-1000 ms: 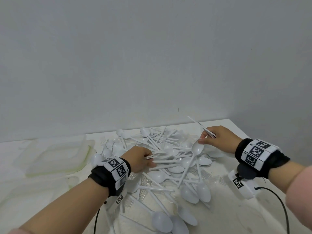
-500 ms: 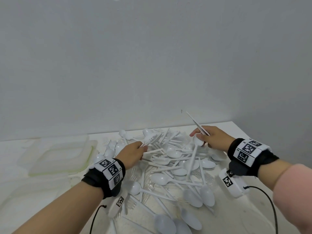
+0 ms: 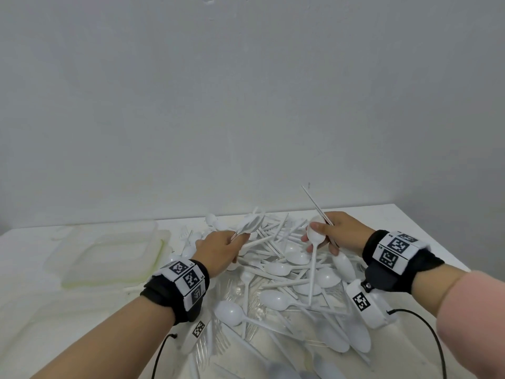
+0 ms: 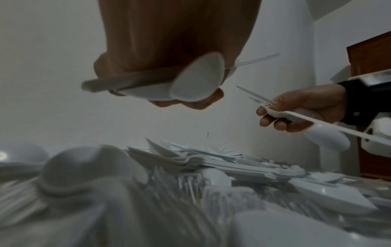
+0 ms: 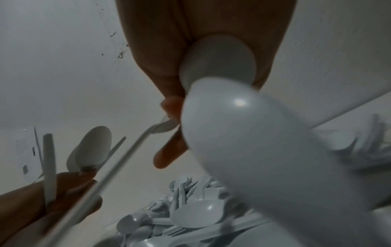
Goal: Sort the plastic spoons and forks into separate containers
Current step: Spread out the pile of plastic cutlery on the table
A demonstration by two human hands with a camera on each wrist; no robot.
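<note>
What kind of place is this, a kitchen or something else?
Probably a plain indoor room set up for recording, not a kitchen: a bare grey wall, a white table with heaped plastic cutlery, and marker-tagged wristbands with cables.

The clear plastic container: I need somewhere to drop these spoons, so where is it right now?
In the head view the clear plastic container sits on the white table at the left, just beyond the left hand and beside the cutlery pile.

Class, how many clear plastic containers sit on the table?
2. One clear container sits left of the cutlery pile, near the wall; the second container, fainter, lies nearer the camera at the far left. Others may be out of view.
</note>
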